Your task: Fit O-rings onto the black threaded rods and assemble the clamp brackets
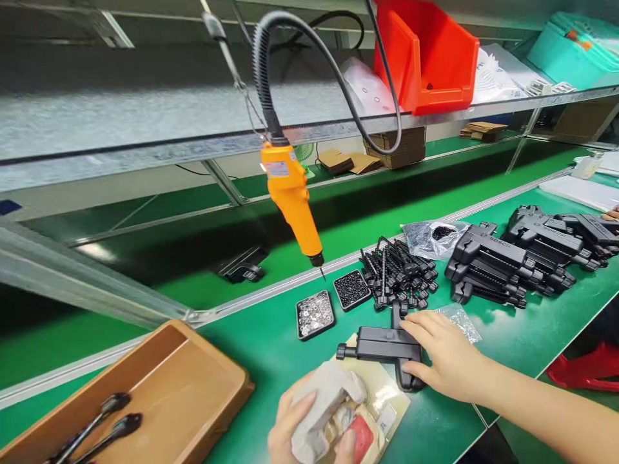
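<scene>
At the bottom centre, my left hand (pixel 283 428) is closed around a whitish, hollowed moulded block (pixel 316 412) with a red patch inside it. To its right, my right hand (pixel 449 354) has thumb and fingers about one end of a black T-shaped plastic part (pixel 384 345) on the bench. A beige sheet (pixel 394 399) lies beneath the block and partly under the black part. Beyond them sit a small tray of silvery metal pieces (pixel 315 314) and a tray of tiny black pieces (pixel 352 289). An orange electric screwdriver (pixel 293 200) hangs bit-down above.
Black threaded rods with knobs (pixel 401 270) are heaped behind my right hand. Stacked black plastic parts (pixel 493 258) stand farther right. A brown bin (pixel 193 386) holding two black rods is at left. A red bin (pixel 435 71) rests on the overhead shelf. Another person's hand (pixel 612 214) shows at right.
</scene>
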The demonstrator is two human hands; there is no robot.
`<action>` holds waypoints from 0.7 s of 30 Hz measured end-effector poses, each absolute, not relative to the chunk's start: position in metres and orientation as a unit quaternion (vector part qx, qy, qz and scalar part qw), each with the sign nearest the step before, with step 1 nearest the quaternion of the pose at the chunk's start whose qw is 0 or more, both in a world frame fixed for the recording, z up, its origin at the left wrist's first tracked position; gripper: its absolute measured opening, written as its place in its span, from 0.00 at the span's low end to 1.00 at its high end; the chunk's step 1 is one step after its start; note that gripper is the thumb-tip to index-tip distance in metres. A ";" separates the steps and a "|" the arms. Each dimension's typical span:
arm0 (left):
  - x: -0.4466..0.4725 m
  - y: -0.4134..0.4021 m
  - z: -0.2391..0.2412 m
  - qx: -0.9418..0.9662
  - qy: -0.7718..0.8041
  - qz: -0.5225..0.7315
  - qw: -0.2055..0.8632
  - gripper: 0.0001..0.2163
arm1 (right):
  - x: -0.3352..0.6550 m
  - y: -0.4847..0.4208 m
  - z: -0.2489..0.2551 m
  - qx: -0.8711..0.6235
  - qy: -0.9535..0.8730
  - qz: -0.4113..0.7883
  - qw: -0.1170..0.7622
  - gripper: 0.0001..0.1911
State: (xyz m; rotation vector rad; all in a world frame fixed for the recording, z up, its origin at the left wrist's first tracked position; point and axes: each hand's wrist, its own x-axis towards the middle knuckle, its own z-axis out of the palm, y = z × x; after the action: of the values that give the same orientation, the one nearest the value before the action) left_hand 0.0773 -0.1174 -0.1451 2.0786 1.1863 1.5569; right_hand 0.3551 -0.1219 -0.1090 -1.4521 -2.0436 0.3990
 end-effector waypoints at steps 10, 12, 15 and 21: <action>0.079 -0.121 -0.140 0.774 0.376 0.496 0.114 0.25 | 0.312 -0.078 -0.129 -0.622 -0.703 0.227 0.258 0.18; 0.075 -0.121 -0.141 0.774 0.378 0.498 0.101 0.25 | 0.319 -0.083 -0.119 -0.631 -0.675 0.247 0.291 0.17; 0.073 -0.122 -0.142 0.740 0.365 0.558 0.090 0.23 | 0.337 -0.102 -0.093 -0.626 -0.622 0.298 0.364 0.13; 0.078 -0.122 -0.135 0.719 0.375 0.582 0.055 0.14 | 0.347 -0.109 -0.072 -0.514 -0.508 0.492 0.484 0.32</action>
State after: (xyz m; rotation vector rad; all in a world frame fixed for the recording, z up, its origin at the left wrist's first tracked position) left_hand 0.0777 -0.1223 -0.1350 2.1842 1.1388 1.7682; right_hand 0.3467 -0.1094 -0.0721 -1.2529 -1.2379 1.1989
